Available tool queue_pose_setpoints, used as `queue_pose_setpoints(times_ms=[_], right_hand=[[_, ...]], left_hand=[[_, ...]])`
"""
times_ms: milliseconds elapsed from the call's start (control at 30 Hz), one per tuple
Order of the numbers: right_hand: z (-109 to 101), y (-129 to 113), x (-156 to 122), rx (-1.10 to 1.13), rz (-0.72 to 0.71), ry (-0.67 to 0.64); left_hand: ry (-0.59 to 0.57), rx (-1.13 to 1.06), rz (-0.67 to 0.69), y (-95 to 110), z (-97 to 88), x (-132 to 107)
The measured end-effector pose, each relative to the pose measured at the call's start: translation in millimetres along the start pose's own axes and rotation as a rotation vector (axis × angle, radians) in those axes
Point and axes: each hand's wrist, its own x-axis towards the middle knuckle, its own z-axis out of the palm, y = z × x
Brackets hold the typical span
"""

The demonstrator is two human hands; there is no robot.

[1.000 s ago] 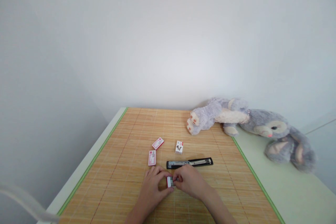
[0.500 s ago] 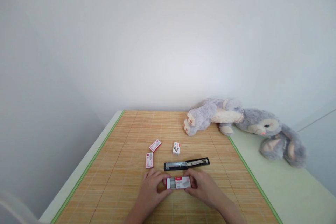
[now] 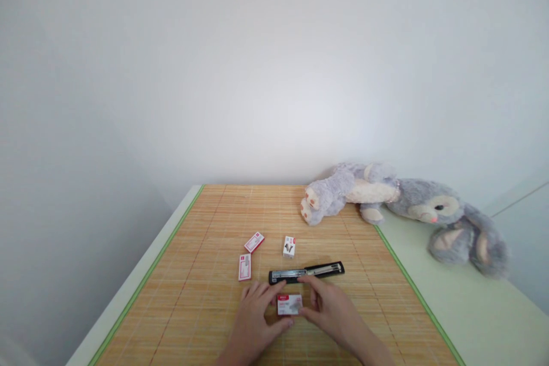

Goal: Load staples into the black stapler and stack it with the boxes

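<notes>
A small white and red staple box (image 3: 289,305), its drawer pushed in, lies on the mat between my hands. My left hand (image 3: 259,314) is bent around its left end, with the thumb along the near edge and the index finger stretched past the far edge. At the right end, my right hand (image 3: 330,306) has its thumb on the box's corner, while its index finger reaches over toward the stapler. Just beyond my fingers is a black stapler (image 3: 306,272), unfolded flat with its metal rail showing.
Two flat white and red boxes (image 3: 245,267) lie to the left beyond my left hand. A small white box with a black picture (image 3: 289,246) stands past the stapler. At the back right a grey plush rabbit (image 3: 373,191) rests across the bamboo mat (image 3: 189,297) and pale tabletop.
The staple box has been slid shut; its grey staples no longer show. My hands have come closer together, and the right index finger has lifted off the box's end.
</notes>
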Motion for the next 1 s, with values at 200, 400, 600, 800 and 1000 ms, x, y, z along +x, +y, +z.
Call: queue_pose_setpoints(times_ms=[200, 400, 600, 800, 1000], right_hand=[[-70, 51, 4, -0.147, -0.014, 0.319], [-91, 67, 17, 0.130, -0.050, 0.046], [-68, 20, 40, 0.216, -0.106, 0.098], [-41, -32, 68, 0.001, -0.197, 0.000], [-9, -54, 90, -0.292, -0.233, -0.089]], left_hand=[[0.100, 0.129, -0.075, 15, 15.9, 1], [0.188, 0.189, -0.124, 23, 28.4, 0], [0.184, 0.193, -0.123, 21, 31.1, 0], [0.145, 0.151, -0.152, 25, 27.9, -1], [0.132, 0.132, -0.171, 27, 27.8, -3]])
